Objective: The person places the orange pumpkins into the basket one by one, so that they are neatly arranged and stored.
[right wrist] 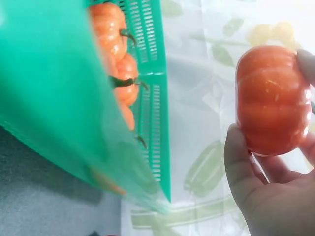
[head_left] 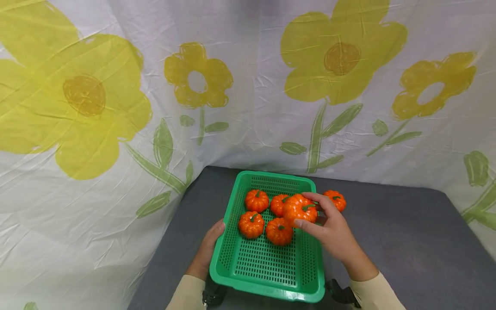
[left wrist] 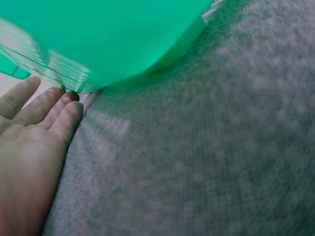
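Note:
A green plastic basket (head_left: 267, 295) with slotted walls holds several small orange pumpkins (head_left: 251, 224) with green stems. At its left side is my left hand (head_left: 208, 247); in the left wrist view its fingers (left wrist: 37, 105) extend fairly straight against the basket's outside. My right hand (head_left: 335, 232) grips another orange pumpkin (head_left: 299, 207) between thumb and fingers, over the basket's right part in the head view. The right wrist view shows this pumpkin (right wrist: 270, 101) raised, apart from the basket wall (right wrist: 54, 98). Part of the pumpkins inside is hidden behind that wall.
One more orange pumpkin (head_left: 335, 199) sits on the dark grey table (head_left: 391, 241), just right of the basket. White cloth (head_left: 248, 116) printed with yellow flowers hangs behind and to the left. Dark straps (head_left: 342, 295) show near both wrists.

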Available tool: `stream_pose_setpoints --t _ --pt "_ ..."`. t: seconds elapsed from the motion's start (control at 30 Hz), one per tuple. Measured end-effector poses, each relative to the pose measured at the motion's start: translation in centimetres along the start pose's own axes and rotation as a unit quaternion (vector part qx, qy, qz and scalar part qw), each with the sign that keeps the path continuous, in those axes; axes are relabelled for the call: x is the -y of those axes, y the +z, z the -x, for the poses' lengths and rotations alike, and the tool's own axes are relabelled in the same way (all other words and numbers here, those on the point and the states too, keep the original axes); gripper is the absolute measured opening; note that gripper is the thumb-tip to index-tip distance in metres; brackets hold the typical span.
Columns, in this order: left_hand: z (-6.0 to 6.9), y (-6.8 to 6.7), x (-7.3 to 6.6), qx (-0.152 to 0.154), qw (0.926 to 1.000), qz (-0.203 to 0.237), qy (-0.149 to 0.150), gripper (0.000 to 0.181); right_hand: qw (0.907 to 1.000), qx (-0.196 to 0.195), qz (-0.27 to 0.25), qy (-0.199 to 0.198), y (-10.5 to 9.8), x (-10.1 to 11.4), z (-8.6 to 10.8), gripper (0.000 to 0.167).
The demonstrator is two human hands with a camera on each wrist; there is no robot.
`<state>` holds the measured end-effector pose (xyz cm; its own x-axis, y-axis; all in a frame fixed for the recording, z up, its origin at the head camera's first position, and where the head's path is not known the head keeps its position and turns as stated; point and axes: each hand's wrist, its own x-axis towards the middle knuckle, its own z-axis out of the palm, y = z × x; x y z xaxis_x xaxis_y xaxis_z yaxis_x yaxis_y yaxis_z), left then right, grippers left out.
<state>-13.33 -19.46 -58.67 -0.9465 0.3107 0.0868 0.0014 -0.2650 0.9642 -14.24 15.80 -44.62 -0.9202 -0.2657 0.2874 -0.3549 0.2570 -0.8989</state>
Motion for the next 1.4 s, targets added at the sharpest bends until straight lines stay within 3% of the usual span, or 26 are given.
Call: stream_pose_setpoints --t 0.33,0.7,0.93,1.1,1.27,1.4 --pt "0.0 -0.1 0.1 0.001 1.0 0.007 -0.001 0.063 0.9987 0.033 -0.038 -0.009 1.7 0.3 -1.1 0.062" --pt "0.2 -0.1 0.2 -0.019 0.9997 -0.001 -0.012 0.062 0.9965 0.069 -0.041 0.025 5.4 -0.3 -2.6 0.062" --pt "0.1 -0.2 0.0 0.015 0.9999 0.001 0.005 0.06 0.9909 0.101 -0.049 0.074 7.1 -1.3 -2.9 0.062" --pt "0.0 -0.4 0.1 0.02 0.9997 0.002 0.01 0.062 0.9888 0.128 -0.032 0.07 7.6 -1.6 -3.4 0.063" --pt "0.0 -0.2 0.1 0.004 1.0 0.003 0.0 0.061 0.9868 0.151 -0.028 0.051 8.0 -1.3 -3.8 0.062" --pt "0.0 0.1 0.1 -0.01 0.9998 -0.001 -0.015 0.061 0.9784 0.197 -0.042 0.048 8.7 -1.5 -4.0 0.059"
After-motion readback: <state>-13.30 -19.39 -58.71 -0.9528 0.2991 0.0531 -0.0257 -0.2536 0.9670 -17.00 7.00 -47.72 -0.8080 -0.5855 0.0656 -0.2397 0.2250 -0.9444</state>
